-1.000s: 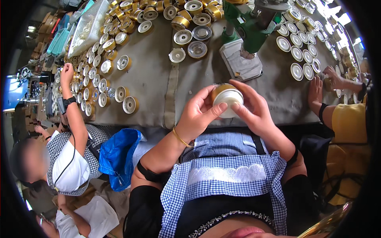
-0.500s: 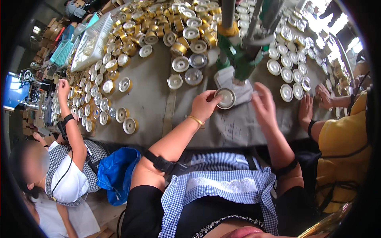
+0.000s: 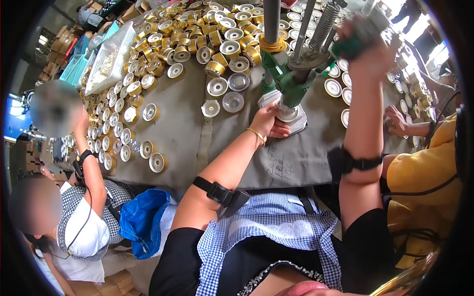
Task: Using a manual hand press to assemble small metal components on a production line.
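In the middle of the table stands a green hand press [image 3: 279, 66] with steel posts and a coiled spring. My left hand [image 3: 269, 122] is closed on a round pale cap [image 3: 288, 114], holding it on the press's base, right under the press head. Part of the cap is hidden by the head and my fingers. My right hand [image 3: 368, 56] is raised at the upper right, blurred, and appears wrapped round the green end of the press lever [image 3: 347, 48]. Left of the press lie a clear-rimmed round piece [image 3: 233, 102] and a white cap with a ragged rim [image 3: 211, 108].
Many gold-sided round caps [image 3: 197, 42] are heaped at the back left. A white basket [image 3: 111, 59] stands beyond them. Flat pale discs [image 3: 333, 88] lie in rows right of the press. A co-worker's hand [image 3: 395, 121] rests at the right; another person [image 3: 91, 207] works at the left.
My left hand has moved the cap away from me onto the press base, under the head. My right hand has risen from beside the cap up to the lever.
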A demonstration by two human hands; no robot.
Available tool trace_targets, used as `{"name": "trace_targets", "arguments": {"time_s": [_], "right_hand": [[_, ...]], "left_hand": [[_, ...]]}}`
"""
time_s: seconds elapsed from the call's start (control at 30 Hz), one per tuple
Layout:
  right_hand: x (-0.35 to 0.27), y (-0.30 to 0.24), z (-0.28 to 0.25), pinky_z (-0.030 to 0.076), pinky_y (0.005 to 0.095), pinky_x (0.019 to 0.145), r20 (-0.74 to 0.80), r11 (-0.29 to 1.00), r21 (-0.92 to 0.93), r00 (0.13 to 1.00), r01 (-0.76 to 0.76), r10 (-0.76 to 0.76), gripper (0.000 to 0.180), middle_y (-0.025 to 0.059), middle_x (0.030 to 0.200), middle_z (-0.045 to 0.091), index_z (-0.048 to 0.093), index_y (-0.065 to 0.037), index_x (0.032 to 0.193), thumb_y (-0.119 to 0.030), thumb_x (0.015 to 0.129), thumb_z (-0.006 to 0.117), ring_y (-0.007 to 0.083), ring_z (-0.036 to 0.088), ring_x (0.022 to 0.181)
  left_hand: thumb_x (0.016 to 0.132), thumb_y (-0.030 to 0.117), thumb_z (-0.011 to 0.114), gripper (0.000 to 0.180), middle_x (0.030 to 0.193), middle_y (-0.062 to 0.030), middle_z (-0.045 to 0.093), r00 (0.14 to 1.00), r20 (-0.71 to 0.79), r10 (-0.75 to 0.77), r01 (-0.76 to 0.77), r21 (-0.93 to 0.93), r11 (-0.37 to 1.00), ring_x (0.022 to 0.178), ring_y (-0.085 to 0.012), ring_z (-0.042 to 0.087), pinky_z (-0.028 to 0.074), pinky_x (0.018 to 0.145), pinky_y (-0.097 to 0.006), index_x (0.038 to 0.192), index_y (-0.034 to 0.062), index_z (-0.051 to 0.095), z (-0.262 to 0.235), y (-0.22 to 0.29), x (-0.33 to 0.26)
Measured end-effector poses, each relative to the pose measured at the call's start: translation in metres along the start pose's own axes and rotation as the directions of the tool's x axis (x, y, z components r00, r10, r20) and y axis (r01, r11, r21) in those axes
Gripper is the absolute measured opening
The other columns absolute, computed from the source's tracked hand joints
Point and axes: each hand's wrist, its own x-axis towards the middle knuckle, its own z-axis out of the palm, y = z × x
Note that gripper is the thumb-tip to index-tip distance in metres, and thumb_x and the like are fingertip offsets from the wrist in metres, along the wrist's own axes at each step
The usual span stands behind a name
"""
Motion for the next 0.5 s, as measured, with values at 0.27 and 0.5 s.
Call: {"name": "trace_targets", "arguments": {"time_s": [0.27,0.5], "right_hand": [[-0.224,0.013,0.002,0.046,0.0300,0.080,-0.613,0.996,-0.076,0.785,0.055,-0.090,0.022,0.0007,0.096,0.059,0.059,-0.010,0.113,-0.021,0.094,0.053,0.0161,0.057,0.099],[-0.196,0.144,0.032,0.038,0.0421,0.101,-0.406,-0.162,-0.908,0.907,-0.386,0.114,0.072,0.0205,0.129,0.051,0.044,0.002,0.132,-0.021,0.072,0.076,0.0342,0.049,0.119]], "left_hand": [[0.102,0.038,0.035,0.040,0.078,-0.0143,0.067,0.968,-0.079,0.237,-0.231,0.086,0.969,0.059,-0.0235,0.068,0.059,0.054,-0.036,0.138,0.0237,0.042,-0.007,-0.024,0.009],[0.094,0.047,0.046,0.043,0.069,-0.0114,0.064,0.798,-0.041,0.602,-0.319,0.818,0.478,0.069,-0.0275,0.066,0.050,0.058,-0.042,0.090,0.0090,0.066,-0.020,-0.017,-0.010]]}}
